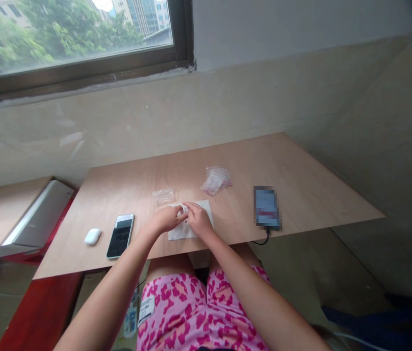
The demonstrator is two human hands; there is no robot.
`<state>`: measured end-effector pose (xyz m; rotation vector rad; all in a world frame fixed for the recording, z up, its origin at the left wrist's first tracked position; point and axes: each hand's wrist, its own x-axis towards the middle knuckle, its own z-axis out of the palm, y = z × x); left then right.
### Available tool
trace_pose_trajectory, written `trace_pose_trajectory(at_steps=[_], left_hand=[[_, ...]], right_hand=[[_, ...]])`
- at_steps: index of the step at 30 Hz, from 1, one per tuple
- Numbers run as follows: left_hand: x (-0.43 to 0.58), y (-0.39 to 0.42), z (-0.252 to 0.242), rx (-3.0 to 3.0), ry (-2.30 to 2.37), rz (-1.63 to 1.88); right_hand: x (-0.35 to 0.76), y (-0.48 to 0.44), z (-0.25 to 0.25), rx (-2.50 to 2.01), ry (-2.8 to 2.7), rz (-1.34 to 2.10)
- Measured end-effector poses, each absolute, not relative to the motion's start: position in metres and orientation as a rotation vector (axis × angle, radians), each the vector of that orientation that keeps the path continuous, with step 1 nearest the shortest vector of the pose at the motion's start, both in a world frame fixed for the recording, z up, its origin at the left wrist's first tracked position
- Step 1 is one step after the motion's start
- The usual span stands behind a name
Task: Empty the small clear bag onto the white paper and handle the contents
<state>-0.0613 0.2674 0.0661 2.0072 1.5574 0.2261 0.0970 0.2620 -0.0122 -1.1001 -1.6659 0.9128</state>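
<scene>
My left hand (167, 219) and my right hand (199, 220) meet above a white paper sheet (190, 228), their fingertips pinching a small whitish item (183, 210). Its exact form is partly hidden by my fingers. A crumpled clear plastic bag (163, 196) lies just beyond my left hand. Farther back sits a clear zip bag (216, 181) with reddish contents. Both hands rest over the plywood table (238, 180), and neither touches the bags.
A black smartphone (120, 236) and a small white rounded case (92, 236) lie left of my hands. To the right, a second phone (266, 208) trails a black cable (262, 241) over the table edge. A wall (81, 124) and window (70, 36) border the table's far side.
</scene>
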Motion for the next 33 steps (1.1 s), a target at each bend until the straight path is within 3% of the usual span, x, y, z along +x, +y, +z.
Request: trace_pose_trajectory(at_steps=[4, 16, 23, 33], left_hand=[[-0.056, 0.279, 0.072, 1.967, 1.512, 0.183], [-0.046, 0.297, 0.096, 1.788, 1.483, -0.397], [-0.053, 0.299, 0.093, 1.702, 1.511, -0.31], [-0.078, 0.295, 0.103, 1.349, 1.379, 0.098]], right_hand=[[0.097, 0.263, -0.013, -1.109, -1.677, 0.904], [0.096, 0.265, -0.017, -1.03, -1.656, 0.874], [0.099, 0.267, -0.017, -1.055, -1.624, 0.928], [0.108, 0.283, -0.011, -1.034, -1.149, 1.249]])
